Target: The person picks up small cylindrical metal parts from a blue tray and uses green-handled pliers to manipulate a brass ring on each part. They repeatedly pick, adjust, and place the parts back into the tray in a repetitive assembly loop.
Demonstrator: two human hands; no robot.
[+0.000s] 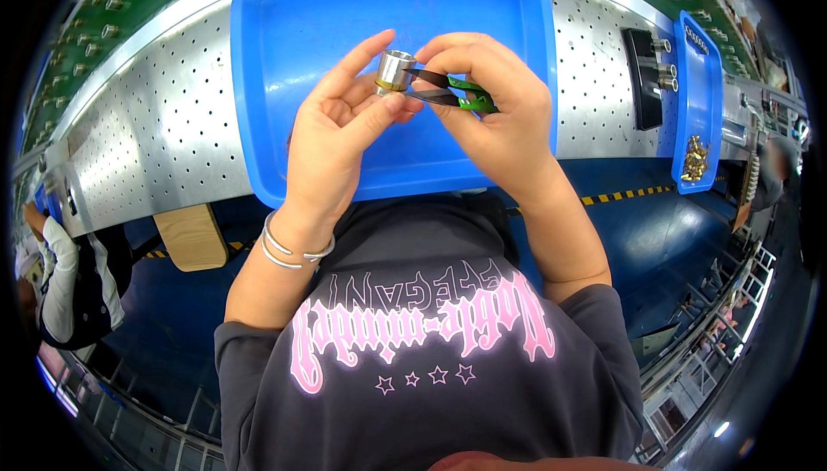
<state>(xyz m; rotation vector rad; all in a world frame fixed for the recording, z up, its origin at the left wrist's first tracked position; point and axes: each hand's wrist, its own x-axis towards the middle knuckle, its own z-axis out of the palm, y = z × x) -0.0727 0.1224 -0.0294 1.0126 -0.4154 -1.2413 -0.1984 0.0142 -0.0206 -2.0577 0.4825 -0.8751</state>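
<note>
Metal cylinder [395,64], one: held above the blue tray [247,74], between its left and right edges; judged rigid, lightish, slick; best pinched by its outer wall. Left hand [338,122]: thumb and fingers gripping it. Right hand [510,96]: wrapped round green-handled tool [475,102], blades at the cylinder. Tabletop [164,118]: perforated metal. Room: blue floor [659,243], wooden stool [191,238].

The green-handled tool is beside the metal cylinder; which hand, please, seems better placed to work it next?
Probably the right hand: it grips the green-handled tool, whose black tips are at the metal cylinder, while the left hand holds that cylinder.
</note>
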